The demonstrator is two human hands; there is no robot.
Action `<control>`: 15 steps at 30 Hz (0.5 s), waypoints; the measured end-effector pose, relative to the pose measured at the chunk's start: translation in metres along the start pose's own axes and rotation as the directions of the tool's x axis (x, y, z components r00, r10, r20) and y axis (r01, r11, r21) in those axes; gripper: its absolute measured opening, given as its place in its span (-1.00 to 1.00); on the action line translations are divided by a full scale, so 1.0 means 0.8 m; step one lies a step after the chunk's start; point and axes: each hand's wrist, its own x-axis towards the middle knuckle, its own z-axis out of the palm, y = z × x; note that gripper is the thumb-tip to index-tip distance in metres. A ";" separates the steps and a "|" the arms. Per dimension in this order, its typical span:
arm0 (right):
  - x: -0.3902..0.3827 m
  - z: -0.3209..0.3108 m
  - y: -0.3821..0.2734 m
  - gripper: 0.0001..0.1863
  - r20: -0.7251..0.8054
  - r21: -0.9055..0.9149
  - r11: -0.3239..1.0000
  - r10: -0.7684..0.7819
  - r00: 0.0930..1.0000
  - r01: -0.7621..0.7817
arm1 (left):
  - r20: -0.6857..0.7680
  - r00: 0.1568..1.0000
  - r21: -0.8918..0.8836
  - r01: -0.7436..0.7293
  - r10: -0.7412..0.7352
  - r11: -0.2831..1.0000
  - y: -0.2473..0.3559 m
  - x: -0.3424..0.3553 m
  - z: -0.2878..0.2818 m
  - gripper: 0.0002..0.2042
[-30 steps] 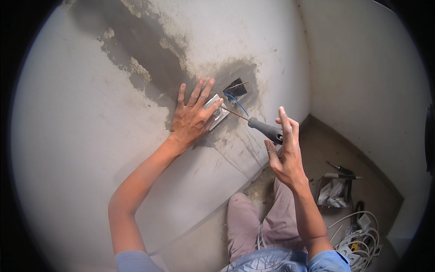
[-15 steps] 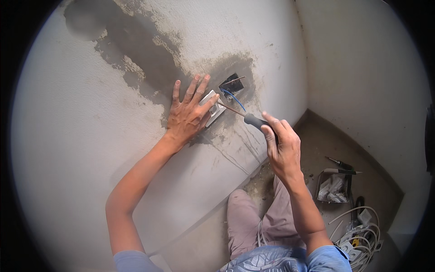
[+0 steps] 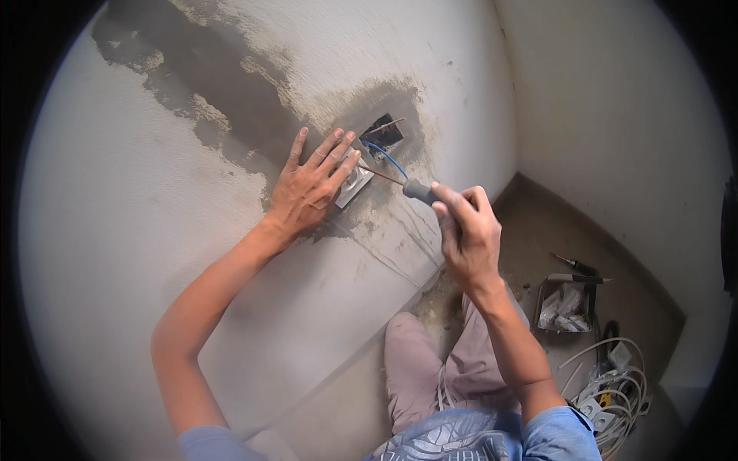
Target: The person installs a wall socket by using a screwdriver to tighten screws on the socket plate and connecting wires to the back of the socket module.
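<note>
Here's the left hand (image 3: pixel 307 192), just above the middle of the frame, laid over the left part of a whitish rectangular socket plate (image 3: pixel 355 187), its fingers stretched out and fanned; whether the thumb underneath pinches the plate's edge, I cannot tell. And from the right comes the right hand (image 3: pixel 470 230), fingers curled round the dark grey handle of a thin-shafted screwdriver (image 3: pixel 419 191), grasping it firmly, the shaft slanting up and left to the plate, close to a left fingertip! The plate sits against a rough white wall (image 3: pixel 154 230), just below and left of a square black opening (image 3: pixel 382 132), where a short brown wire (image 3: pixel 392 123) sticks out and a thin blue wire (image 3: pixel 390 156) curves down towards the screwdriver. A broad smear of dark grey plaster (image 3: pixel 231 84) sweeps in from the upper left. Down at the lower right, on the brownish floor (image 3: pixel 530 223), there's an open box with a black flap (image 3: pixel 586 279), clear plastic bags (image 3: pixel 565 306) inside, a dark-handled tool (image 3: pixel 580 266) just above it, and nearer the bottom edge a loose coil of white cable (image 3: pixel 607 339) tangled among white socket pieces (image 3: pixel 590 409).
</note>
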 end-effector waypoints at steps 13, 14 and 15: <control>-0.005 0.000 -0.011 -0.56 -0.036 0.033 0.997 -0.066 0.997 0.067 | 0.140 0.987 0.034 -0.078 0.072 0.996 -0.004 0.004 -0.018 -0.48; -0.004 0.006 -0.006 -0.57 -0.118 0.040 0.986 -0.154 0.981 0.159 | 0.139 0.987 0.037 -0.084 0.078 0.996 -0.004 0.005 -0.017 -0.48; -0.002 0.007 0.002 -0.55 -0.099 0.034 0.978 -0.201 0.975 0.205 | 0.134 0.988 0.038 -0.086 0.080 0.996 -0.003 0.007 -0.016 -0.48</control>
